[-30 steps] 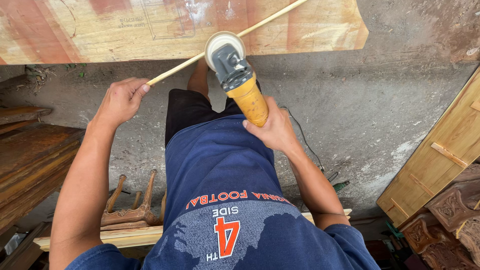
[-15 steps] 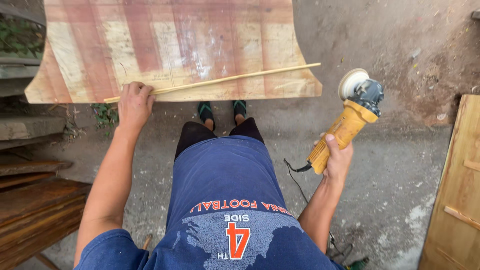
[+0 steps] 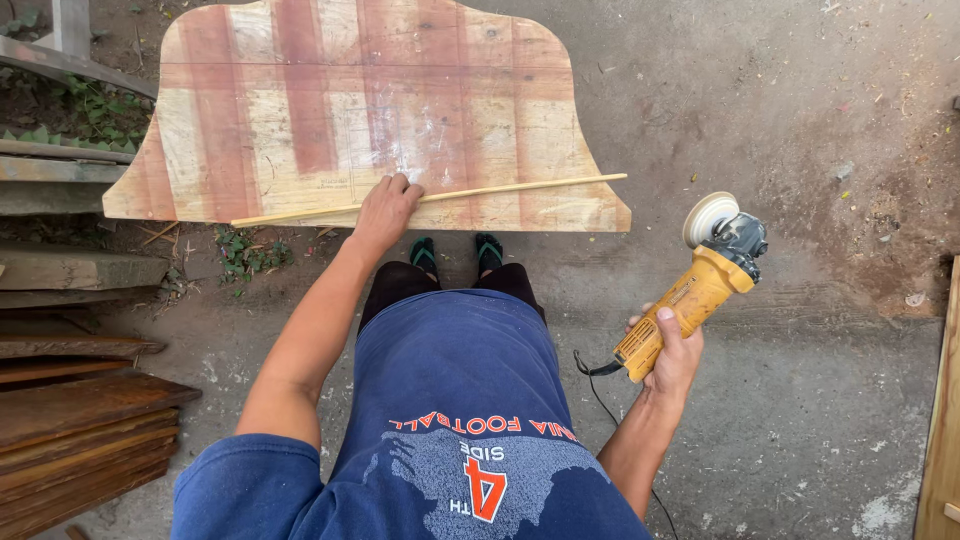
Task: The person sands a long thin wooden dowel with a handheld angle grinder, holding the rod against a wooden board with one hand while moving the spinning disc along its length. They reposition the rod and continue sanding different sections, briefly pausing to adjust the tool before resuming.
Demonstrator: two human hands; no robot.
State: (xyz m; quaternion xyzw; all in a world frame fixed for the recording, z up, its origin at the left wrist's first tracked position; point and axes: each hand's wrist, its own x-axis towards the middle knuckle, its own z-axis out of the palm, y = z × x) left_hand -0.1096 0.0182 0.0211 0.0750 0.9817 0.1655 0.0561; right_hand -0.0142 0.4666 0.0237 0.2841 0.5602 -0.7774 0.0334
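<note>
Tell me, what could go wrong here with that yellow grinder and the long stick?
The left hand grips the thin stick near its middle, so its long ends might wobble or snap. The grinder, in the right hand, has its bare disc up. Its cord hangs near the legs and could snag.

this looks like an outdoor woodworking yard, likely beside a small carpentry shop. the ground (image 3: 800, 130) is rough bare concrete, dusty and stained. a shaped plywood panel (image 3: 370, 110) with red streaks lies flat on it. dark planks (image 3: 70, 440) are stacked at the left, and more pale timber (image 3: 940, 400) lies at the right edge. weeds (image 3: 240, 250) grow by the boards. a yellow corded grinder (image 3: 690, 290) is the sort of tool such a place uses.
</note>
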